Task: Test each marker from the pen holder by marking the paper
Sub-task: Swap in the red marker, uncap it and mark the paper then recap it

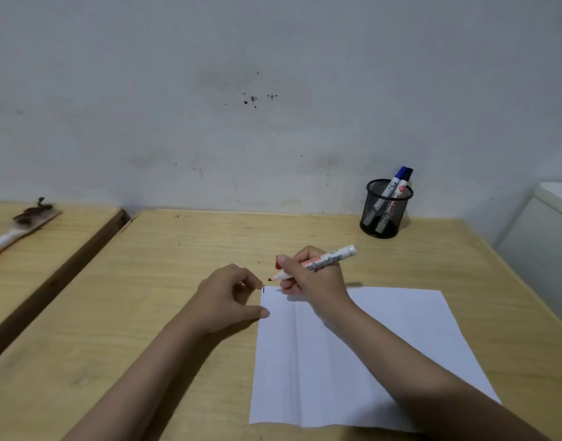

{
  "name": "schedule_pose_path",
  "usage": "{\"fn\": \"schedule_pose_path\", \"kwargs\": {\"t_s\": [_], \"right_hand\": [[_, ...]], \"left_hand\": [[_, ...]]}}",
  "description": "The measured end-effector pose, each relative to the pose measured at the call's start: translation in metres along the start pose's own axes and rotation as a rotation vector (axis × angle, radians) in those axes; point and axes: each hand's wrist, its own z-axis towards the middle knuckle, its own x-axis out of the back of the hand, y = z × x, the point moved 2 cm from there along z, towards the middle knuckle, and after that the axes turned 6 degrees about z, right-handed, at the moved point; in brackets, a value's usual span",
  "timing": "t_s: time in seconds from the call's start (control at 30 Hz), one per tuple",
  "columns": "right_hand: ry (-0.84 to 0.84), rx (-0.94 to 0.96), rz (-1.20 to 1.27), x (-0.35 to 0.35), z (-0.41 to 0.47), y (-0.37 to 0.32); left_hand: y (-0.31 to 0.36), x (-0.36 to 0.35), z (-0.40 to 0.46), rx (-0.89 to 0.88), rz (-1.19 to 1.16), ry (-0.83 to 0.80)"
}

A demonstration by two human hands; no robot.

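A white sheet of paper (pixel 384 351) lies on the wooden desk (pixel 146 313), with one short dark mark at its far left corner. My right hand (pixel 314 275) grips an uncapped red marker (pixel 330 261), its red tip hovering just above the paper's far left corner; a red cap shows between the fingers. My left hand (pixel 232 297) rests on the desk at the paper's left edge, thumb and a fingertip touching the sheet. A black mesh pen holder (pixel 386 211) stands at the back right with three markers in it.
A second wooden desk (pixel 34 249) stands to the left across a narrow gap, with a worn brush (pixel 22 224) on it. A stained wall rises right behind the desks. A white cabinet (pixel 547 237) sits at the right.
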Motion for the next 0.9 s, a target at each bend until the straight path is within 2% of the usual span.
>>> {"fn": "schedule_pose_path", "kwargs": {"t_s": [0.07, 0.17, 0.23, 0.63, 0.9], "right_hand": [[0.054, -0.037, -0.018, -0.005, 0.004, 0.006], [0.098, 0.014, -0.074, -0.002, 0.004, 0.018], [0.072, 0.010, -0.140, -0.029, 0.001, 0.039], [0.095, 0.046, -0.096, -0.027, 0.000, 0.042], [0.079, 0.051, -0.099, -0.027, 0.001, 0.045]], "left_hand": [[0.003, -0.001, 0.000, -0.019, -0.009, 0.019], [0.005, -0.003, -0.005, -0.028, -0.009, 0.051], [-0.030, -0.001, -0.017, -0.005, -0.055, 0.044], [-0.031, 0.002, -0.020, -0.054, 0.125, 0.044], [-0.031, 0.002, -0.020, -0.052, 0.152, 0.042]]}}
